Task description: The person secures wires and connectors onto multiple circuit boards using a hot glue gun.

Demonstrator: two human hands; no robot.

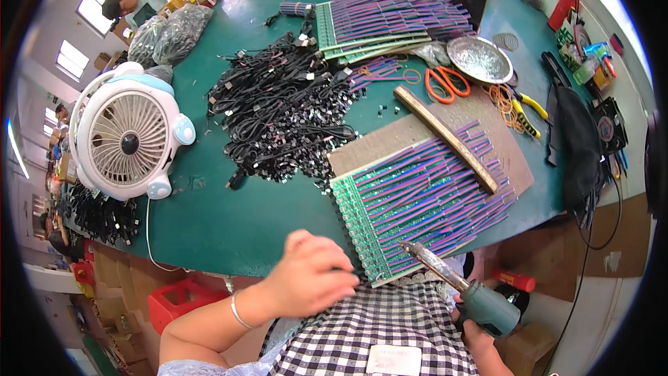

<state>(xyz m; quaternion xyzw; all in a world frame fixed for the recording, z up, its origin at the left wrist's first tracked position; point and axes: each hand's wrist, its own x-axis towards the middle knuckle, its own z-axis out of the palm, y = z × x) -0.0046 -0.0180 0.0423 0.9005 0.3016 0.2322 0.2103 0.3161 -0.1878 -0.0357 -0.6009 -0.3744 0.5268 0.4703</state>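
My right hand (473, 329) is wrapped round the green handle of a soldering iron (490, 306). The iron's metal tip points up and left, over the near part of a green circuit board panel (353, 230) with many purple-blue wires (424, 191). A wooden bar (452, 146) lies across those wires, and brown cardboard (379, 143) is under the panel. Just left of the panel's near corner, my left hand (313, 275) has its fingers bent and drawn together. It is slightly blurred, and what its fingertips pinch, if anything, is hidden.
Black USB cables (278, 111) form a large heap left of the panel. A white fan (129, 132) stands at the left. Behind are another wired panel (376, 21), a metal bowl (480, 59), orange scissors (447, 83) and yellow-handled pliers (529, 115). A person (142, 0) bends at far left.
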